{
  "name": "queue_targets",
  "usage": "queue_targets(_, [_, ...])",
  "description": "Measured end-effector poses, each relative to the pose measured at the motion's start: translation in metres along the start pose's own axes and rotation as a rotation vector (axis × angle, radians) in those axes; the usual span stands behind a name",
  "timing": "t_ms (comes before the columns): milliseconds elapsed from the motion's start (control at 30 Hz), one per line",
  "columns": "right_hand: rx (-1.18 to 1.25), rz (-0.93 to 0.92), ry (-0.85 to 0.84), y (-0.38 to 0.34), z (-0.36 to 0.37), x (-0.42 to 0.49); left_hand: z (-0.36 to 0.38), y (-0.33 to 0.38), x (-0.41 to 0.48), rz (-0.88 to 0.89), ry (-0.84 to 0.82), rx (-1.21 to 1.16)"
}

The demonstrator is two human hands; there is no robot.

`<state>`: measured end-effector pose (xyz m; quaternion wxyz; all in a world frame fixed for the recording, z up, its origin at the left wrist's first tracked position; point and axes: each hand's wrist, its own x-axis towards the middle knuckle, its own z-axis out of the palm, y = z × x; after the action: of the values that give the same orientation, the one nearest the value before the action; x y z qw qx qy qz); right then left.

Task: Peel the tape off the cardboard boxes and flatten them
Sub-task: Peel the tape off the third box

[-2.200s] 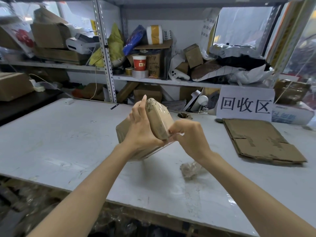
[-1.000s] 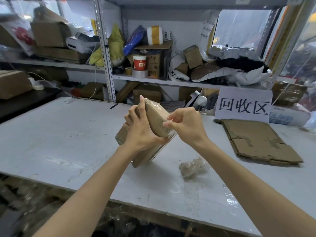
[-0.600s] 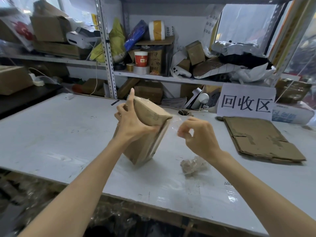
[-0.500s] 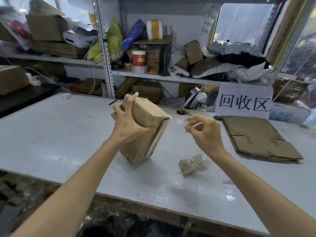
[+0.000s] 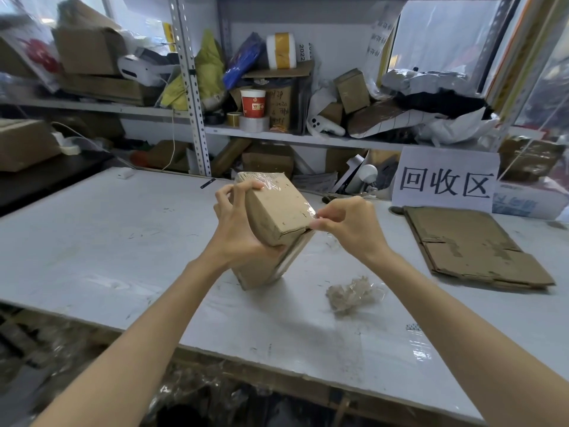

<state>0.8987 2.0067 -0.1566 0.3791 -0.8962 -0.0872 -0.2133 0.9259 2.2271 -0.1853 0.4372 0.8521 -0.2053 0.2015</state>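
A small brown cardboard box (image 5: 278,211) stands tilted on one lower corner on the white table (image 5: 123,235). Clear tape still shines along its top and right edges. My left hand (image 5: 237,229) grips the box from the left, thumb under its front face, fingers over the top edge. My right hand (image 5: 348,223) pinches the clear tape at the box's right edge between thumb and fingertips.
A crumpled wad of peeled tape (image 5: 351,292) lies right of the box. Flattened cardboard (image 5: 471,245) lies at the right, below a white sign (image 5: 446,180). Cluttered metal shelves (image 5: 277,137) stand behind the table. The table's front edge runs close below my forearms.
My right hand pulled a strip away to the right, then came back to the box's right edge and pinches tape there. My left hand turned the box more upright.
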Motion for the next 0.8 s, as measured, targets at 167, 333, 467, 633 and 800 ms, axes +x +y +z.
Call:
queue_targets(167, [-0.109, -0.215, 0.01, 0.004, 0.0, 0.001, -0.001, -0.001, -0.003, 0.011, 0.005, 0.001])
queue_targets(333, [-0.192, -0.135, 0.031, 0.003, 0.005, 0.004, 0.002, 0.001, -0.002, 0.009, 0.009, -0.008])
queue_targets(467, [0.286, 0.312, 0.103, 0.002, 0.008, 0.004, 0.005, 0.0, -0.003, -0.054, 0.024, -0.063])
queue_targets(633, [0.516, 0.47, 0.151, 0.0, 0.01, 0.0, 0.001, -0.004, 0.001, -0.263, 0.159, -0.191])
queue_targets(800, [0.408, 0.294, 0.038, -0.002, 0.006, -0.017, -0.009, -0.015, 0.004, -0.412, 0.153, -0.185])
